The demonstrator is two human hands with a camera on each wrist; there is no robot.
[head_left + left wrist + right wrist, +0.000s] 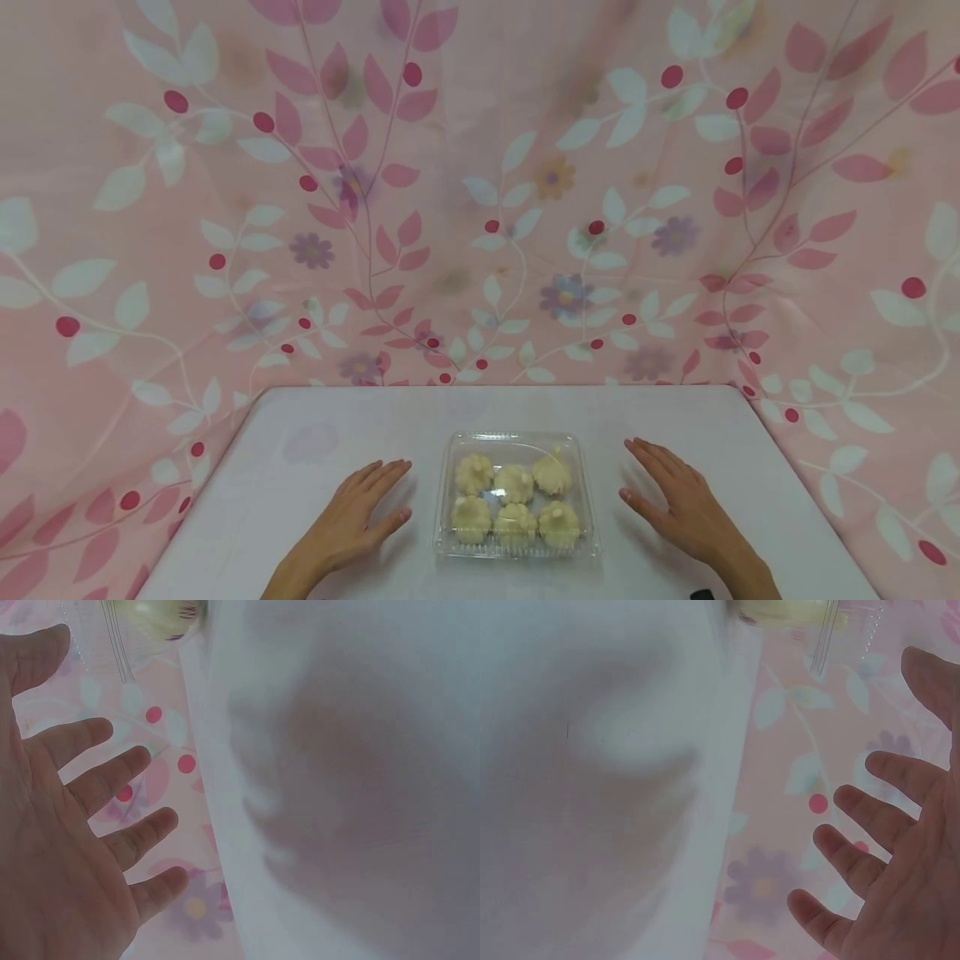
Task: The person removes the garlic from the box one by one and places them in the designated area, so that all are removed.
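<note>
A clear plastic box with its lid down lies on the white table, holding several cream-coloured, lobed round pieces in two rows. To the left of the box is my left hand, fingers extended and apart, palm facing it. On the other side my right hand mirrors it, also with spread fingers and nothing in the grasp. Both hands stand apart from the box. Each wrist view catches only a corner of the box at its upper edge, where the left one shows reddish-purple streaks on a piece.
The white tabletop spreads out around the box. A pink cloth printed with leaves and flowers hangs behind the table and along both sides. A small dark object shows at the bottom edge beside the right wrist.
</note>
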